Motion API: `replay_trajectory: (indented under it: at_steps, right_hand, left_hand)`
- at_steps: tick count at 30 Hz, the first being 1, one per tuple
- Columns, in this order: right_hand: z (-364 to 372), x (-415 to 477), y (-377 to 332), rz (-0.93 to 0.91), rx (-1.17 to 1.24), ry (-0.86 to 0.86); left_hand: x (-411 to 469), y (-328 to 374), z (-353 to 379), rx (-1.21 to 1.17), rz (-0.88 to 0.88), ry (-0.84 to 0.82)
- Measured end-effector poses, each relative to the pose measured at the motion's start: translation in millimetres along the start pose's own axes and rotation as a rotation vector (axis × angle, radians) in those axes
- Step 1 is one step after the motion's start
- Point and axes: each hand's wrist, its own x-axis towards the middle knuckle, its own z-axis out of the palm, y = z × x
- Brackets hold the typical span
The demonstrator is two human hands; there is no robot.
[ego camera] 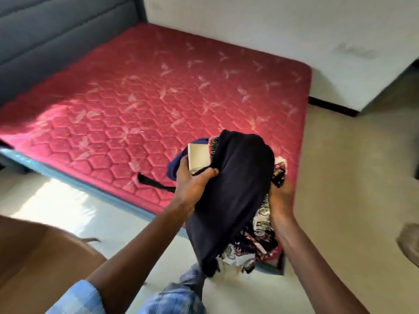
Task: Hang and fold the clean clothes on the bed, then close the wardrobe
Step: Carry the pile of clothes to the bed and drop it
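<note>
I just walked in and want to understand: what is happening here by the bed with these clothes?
A person stands at the corner of the bed holding a bundle of clothes in both hands. The left hand grips the dark garment on top, next to a cream folded piece. The right hand holds the patterned cloth that hangs underneath. The bundle is held up over the near corner of the red mattress, not set down.
</note>
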Motion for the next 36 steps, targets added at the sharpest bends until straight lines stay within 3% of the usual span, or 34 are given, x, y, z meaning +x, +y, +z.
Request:
replay_trajectory:
  at_steps: [5, 10, 16, 20, 22, 26, 30, 36]
  right_hand:
    - [8.7, 101.6, 41.2, 0.140, -0.161, 0.125]
    - [47.4, 220.7, 53.5, 0.088, -0.479, 0.111]
    - [94.1, 320.6, 127.5, 0.109, -0.852, -0.250]
    - [117.5, 336.8, 183.0, 0.229, -0.929, -0.647]
    - [125.3, 339.2, 196.2, 0.219, -0.952, -0.745]
    - [131.7, 341.6, 195.1, 0.176, -1.050, -0.780]
    - [120.4, 338.8, 170.8, 0.111, -1.139, -0.712]
    - [81.8, 330.2, 133.7, -0.053, -0.968, -0.691]
  left_hand:
    - [91.1, -23.5, 83.7, 0.287, 0.000, 0.009]
    - [204.7, -22.6, 155.4, 0.594, 0.049, 0.012]
    - [313.7, -99.5, 207.3, 0.953, 0.095, -0.181]
    - [344.3, -171.8, 210.2, 1.118, -0.172, -0.495]
    - [346.4, -191.5, 207.4, 1.142, -0.281, -0.540]
    - [342.2, -201.7, 200.5, 1.103, -0.261, -0.504]
    - [328.6, -182.4, 199.9, 1.115, -0.235, -0.379]
    - [274.4, -136.9, 193.4, 1.071, -0.083, -0.210]
